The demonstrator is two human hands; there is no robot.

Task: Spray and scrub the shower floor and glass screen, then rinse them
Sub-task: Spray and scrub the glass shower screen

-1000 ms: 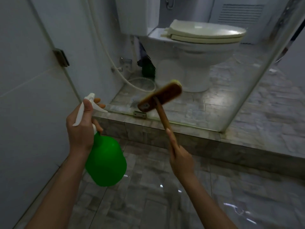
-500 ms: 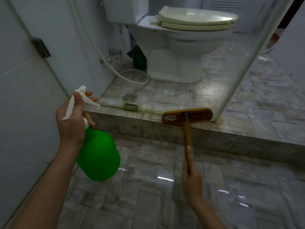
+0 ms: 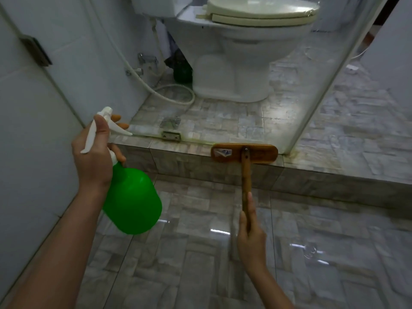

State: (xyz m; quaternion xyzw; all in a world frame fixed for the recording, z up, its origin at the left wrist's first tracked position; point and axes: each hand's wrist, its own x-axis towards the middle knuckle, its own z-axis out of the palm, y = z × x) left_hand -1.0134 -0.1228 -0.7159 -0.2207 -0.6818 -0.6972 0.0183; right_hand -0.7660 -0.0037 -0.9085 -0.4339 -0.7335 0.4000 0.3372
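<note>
- The brown wooden long-handled scrub brush [image 3: 244,153] has dropped from mid-air onto the raised tiled step's [image 3: 187,161] front edge, beside the glass screen's [image 3: 330,90] bottom corner.
- Right hand [image 3: 250,237] clasps its handle; left hand [image 3: 94,152] grasps the green plastic spray bottle [image 3: 131,201].
- Press bristles flat along the stained seam.

I see the spray bottle [image 3: 131,197] at left in the left hand [image 3: 94,157], over the lower floor [image 3: 189,264]. Right hand [image 3: 252,239] holds the brush [image 3: 244,152], its head on the raised step [image 3: 223,168], against the glass screen [image 3: 256,97]. Toilet [image 3: 240,52] behind the glass
</note>
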